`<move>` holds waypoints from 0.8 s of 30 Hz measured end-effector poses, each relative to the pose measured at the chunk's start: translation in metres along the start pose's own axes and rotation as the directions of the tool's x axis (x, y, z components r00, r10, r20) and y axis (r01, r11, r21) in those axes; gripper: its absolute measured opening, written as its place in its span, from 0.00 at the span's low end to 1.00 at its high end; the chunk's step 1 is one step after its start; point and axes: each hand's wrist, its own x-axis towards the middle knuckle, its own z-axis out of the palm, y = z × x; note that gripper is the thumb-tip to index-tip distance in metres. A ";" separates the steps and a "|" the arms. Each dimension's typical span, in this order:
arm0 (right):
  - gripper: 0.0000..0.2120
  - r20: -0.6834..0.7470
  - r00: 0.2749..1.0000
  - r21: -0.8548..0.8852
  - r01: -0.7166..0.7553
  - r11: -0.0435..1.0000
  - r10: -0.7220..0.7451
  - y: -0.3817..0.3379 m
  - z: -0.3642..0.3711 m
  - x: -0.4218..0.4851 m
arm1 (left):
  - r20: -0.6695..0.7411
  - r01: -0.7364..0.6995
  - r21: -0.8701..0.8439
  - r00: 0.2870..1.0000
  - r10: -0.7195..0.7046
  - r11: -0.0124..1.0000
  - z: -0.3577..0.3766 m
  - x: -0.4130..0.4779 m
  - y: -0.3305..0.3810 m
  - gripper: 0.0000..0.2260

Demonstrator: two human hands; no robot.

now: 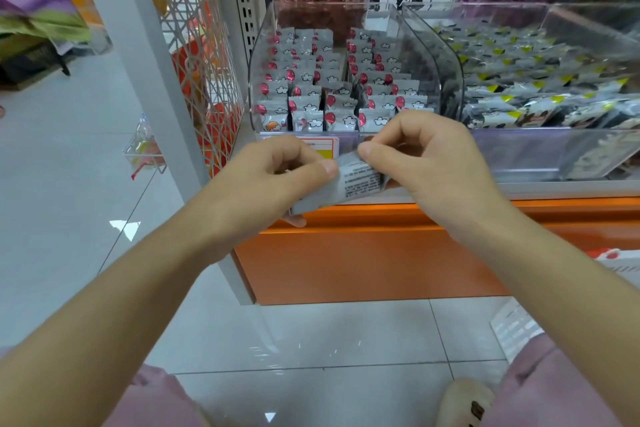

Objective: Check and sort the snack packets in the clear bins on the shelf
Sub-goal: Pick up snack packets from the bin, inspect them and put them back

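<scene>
I hold one grey snack packet [349, 184] between both hands, in front of the shelf and outside the bins. Its printed back faces me, small black text across it. My left hand [277, 170] grips the packet's nine o'clock end: the thumb [325, 168] presses on top and the other fingers curl underneath, with one fingertip [294, 220] peeking out at the seven o'clock corner. My right hand [426, 156] pinches the edge at one o'clock between thumb and forefinger, the remaining fingers curled in behind.

At twelve o'clock from the packet stands the clear bin [256, 80], filled with rows of upright white packets with red balloons [311, 94]. A price label [311, 144] sits on the bin's front, partly hidden behind my left hand. At two o'clock a second clear bin [446, 55] holds black and yellow packets [519, 80]. The orange shelf base [346, 260] runs below, at six o'clock.
</scene>
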 end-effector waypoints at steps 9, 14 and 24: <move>0.06 0.069 0.997 0.002 0.017 1.000 -0.017 -0.001 -0.001 0.001 | 0.099 -0.096 0.128 0.992 0.084 0.987 -0.021 0.001 0.010 0.17; 0.06 0.119 0.993 0.039 -0.001 0.999 -0.004 -0.001 -0.002 0.002 | 0.267 -0.079 0.204 0.964 0.023 0.976 -0.034 -0.001 0.012 0.11; 0.10 0.202 0.964 0.204 -0.215 0.955 0.174 0.000 -0.007 0.004 | 0.252 0.036 -0.007 0.967 -0.033 0.999 -0.034 -0.004 0.008 0.13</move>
